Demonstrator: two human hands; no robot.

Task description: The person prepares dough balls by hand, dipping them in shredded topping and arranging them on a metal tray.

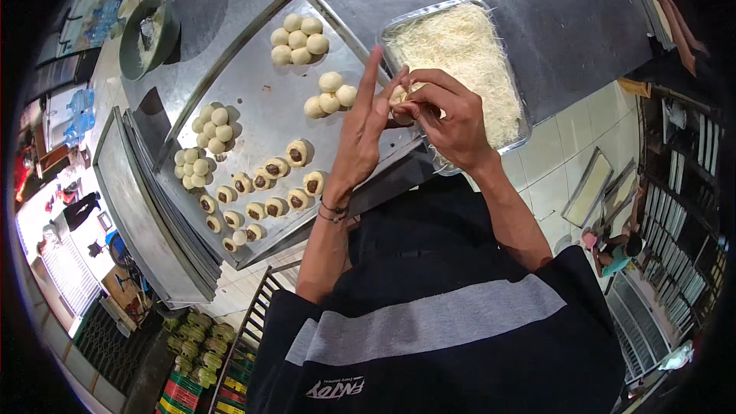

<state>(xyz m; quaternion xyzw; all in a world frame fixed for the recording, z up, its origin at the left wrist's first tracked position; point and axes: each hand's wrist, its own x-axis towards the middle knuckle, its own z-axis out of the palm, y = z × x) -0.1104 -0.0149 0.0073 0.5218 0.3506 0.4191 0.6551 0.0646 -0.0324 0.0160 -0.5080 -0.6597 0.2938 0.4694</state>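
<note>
A small piece of pale dough (399,96) is between my two hands, above the near right edge of a metal tray. My right hand (451,113) pinches it with thumb and fingertips. My left hand (364,126) supports it from the left, one finger stretched upward; the fingers partly cover the dough. On the tray (264,119), flattened dough rounds with dark brown filling (276,167) lie in rows at the near left. Smooth dough balls (300,39) sit in clusters farther back. A metal pan of pale shredded topping, like grated cheese (452,50), stands just beyond my right hand.
The tray and pan rest on a dark metal table (521,0). A green basin (150,38) stands at the far left. Stacked metal trays (153,207) lean on the left, with green gas cylinders (201,341) below. Another person (617,253) crouches at the right.
</note>
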